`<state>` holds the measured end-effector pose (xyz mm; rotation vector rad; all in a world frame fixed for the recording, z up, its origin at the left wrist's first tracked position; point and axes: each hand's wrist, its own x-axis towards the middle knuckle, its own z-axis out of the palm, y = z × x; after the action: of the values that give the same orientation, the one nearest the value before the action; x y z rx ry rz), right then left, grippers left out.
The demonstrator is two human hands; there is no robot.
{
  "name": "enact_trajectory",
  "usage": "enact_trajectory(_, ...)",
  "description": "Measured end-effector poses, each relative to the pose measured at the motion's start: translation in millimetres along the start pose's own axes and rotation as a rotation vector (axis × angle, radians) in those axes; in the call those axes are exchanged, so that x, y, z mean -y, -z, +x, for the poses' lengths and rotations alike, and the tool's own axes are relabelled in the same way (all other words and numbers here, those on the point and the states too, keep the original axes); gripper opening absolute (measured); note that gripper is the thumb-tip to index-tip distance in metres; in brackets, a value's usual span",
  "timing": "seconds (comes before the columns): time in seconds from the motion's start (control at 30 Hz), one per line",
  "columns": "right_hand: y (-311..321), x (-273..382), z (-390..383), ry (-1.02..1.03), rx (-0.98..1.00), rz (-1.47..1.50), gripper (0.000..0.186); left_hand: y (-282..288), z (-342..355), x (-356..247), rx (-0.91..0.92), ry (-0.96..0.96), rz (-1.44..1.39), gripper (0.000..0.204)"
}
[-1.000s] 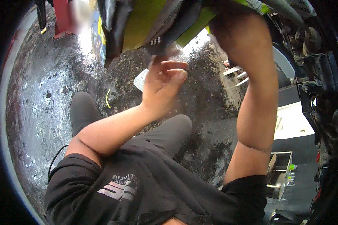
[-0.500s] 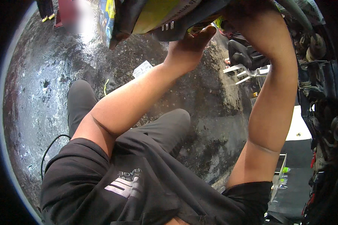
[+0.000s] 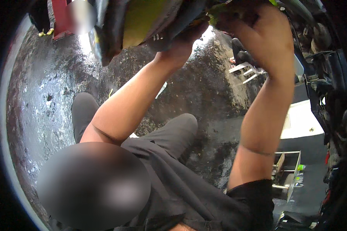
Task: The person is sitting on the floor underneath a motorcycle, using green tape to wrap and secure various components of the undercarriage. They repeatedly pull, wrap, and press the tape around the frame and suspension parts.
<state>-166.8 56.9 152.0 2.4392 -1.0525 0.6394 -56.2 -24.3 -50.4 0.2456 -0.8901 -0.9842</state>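
At the top of the head view hangs a large black and yellow-green panel [image 3: 142, 23], like vehicle bodywork, cut off by the picture's edge. My left hand [image 3: 177, 44] grips its lower edge from below, the fingers partly hidden in shadow against it. Higher and to the right, my right hand [image 3: 264, 36] is bent inward toward the panel's right end. Its fingers curl in close to a small bright green part [image 3: 216, 19]; what they pinch is dark and hard to make out. Both arms are raised.
White chair legs [image 3: 248, 72] and a seated person are beyond my right arm. Dark machine parts [image 3: 320, 42] line the right side, with a white panel [image 3: 302, 121] and a metal rack [image 3: 289, 173] nearer. A red object [image 3: 59, 19] stands far left on the stained floor [image 3: 46, 84].
The panel and my left hand have shifted left and slightly down in the view. My right hand has come lower, its fingers turned further inward toward the green part.
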Motion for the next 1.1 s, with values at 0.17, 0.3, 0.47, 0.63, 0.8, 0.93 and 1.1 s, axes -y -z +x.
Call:
enact_trajectory(0.17,-72.3,-8.1,-73.2,-0.235,-0.531,0.161,0.024,-10.4,-10.3,-13.3,0.009,0.026,0.09,0.018)
enact_trajectory(0.3,-138.4,8.4,-106.8,-0.362,-0.508,0.283,0.038,-1.9,-8.6,-15.6,0.017,0.048,0.204,0.009)
enact_trajectory(0.47,-166.3,17.1,-104.2,-0.284,-0.646,0.3,0.051,-5.2,-10.9,-17.3,-0.002,-0.093,0.314,0.01)
enact_trajectory(0.63,-172.7,16.2,-98.9,-0.256,-0.668,0.258,0.054,-4.0,-10.1,-22.7,0.01,-0.099,0.351,0.017)
enact_trajectory(0.8,-172.0,15.5,-93.1,-0.269,-0.683,0.232,0.059,-29.5,-11.4,-34.3,-0.111,-0.017,0.07,0.025)
enact_trajectory(0.93,-174.3,14.9,-90.8,-0.284,-0.679,0.259,0.06,-18.5,-6.9,-31.0,-0.025,-0.079,0.227,0.025)
enact_trajectory(1.1,-173.8,20.0,-90.7,-0.32,-0.669,0.347,0.059,-26.1,-7.6,-33.5,-0.046,-0.086,0.166,0.019)
